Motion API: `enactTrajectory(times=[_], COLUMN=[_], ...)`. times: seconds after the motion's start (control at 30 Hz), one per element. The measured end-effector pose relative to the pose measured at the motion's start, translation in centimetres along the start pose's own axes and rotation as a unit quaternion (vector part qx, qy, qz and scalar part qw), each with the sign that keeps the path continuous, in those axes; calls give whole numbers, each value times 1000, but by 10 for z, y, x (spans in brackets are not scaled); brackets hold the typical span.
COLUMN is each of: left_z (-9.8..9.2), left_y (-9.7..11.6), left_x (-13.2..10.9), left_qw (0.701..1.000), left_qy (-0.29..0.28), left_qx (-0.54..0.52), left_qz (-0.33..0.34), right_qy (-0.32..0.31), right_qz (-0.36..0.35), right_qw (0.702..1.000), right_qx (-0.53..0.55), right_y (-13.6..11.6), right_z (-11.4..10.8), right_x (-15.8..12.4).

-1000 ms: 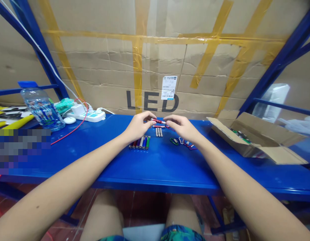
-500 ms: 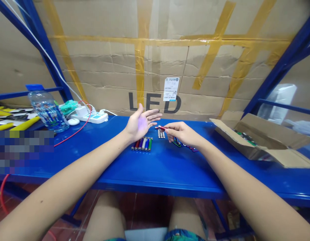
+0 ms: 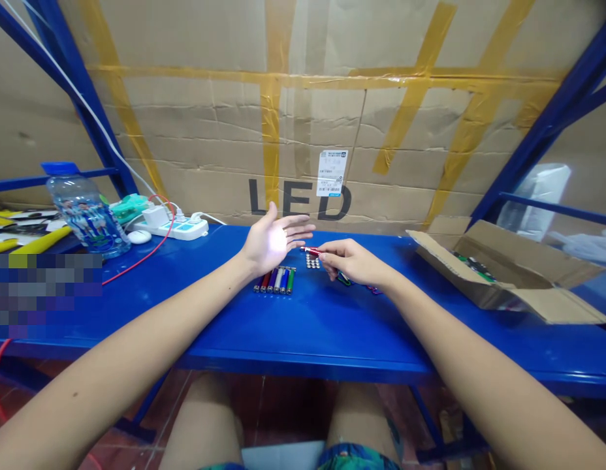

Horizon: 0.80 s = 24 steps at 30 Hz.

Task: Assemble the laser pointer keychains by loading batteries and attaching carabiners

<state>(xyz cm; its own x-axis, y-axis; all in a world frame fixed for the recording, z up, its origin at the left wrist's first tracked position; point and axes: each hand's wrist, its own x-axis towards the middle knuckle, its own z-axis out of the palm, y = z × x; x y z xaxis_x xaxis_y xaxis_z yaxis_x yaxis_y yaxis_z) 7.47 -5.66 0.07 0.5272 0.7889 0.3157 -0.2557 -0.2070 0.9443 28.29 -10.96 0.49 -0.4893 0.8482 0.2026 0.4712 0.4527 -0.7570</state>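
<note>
At far left on the blue bench, a clear bottle with a blue cap. Next, near the back edge, a white power strip with plugs and leads. Then the left hand, raised above the bench with palm facing right, thumb up, fingers stretched out wide, a bright spot of light across the palm. Below the wrist, on the bench, a neat row of slim coloured tubes. Further right, in the right hand, a small red flashlight, pinched between thumb and curled fingers, aimed toward the lit palm. Just beneath, small round silver pieces in rows. Partly hidden under the right hand, coloured carabiners. At far right, a flapped cardboard box with small items inside.
</note>
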Motion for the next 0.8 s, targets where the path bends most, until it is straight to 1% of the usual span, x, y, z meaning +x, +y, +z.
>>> enactTrajectory(times=[0.13,0.37,0.63,0.8], left_z=[2,4,2,3], left_y=[1,0,-3,-3], left_x=[-1,-1,0,0], left_qw=[1000,1000,1000,999], left_qy=[14,11,-1,3], left_qx=[7,23,-13,-24], left_qz=[-5,-3,-9,-21], right_qy=[1,-2,-10,-17], right_qz=[2,6,3,-2], right_qw=[1000,1000,1000,1000], right_qx=[9,3,-4,-19], right_y=[-2,-6,-6,-6], right_z=[1,2,3,3], right_x=[0,0,-1,-1])
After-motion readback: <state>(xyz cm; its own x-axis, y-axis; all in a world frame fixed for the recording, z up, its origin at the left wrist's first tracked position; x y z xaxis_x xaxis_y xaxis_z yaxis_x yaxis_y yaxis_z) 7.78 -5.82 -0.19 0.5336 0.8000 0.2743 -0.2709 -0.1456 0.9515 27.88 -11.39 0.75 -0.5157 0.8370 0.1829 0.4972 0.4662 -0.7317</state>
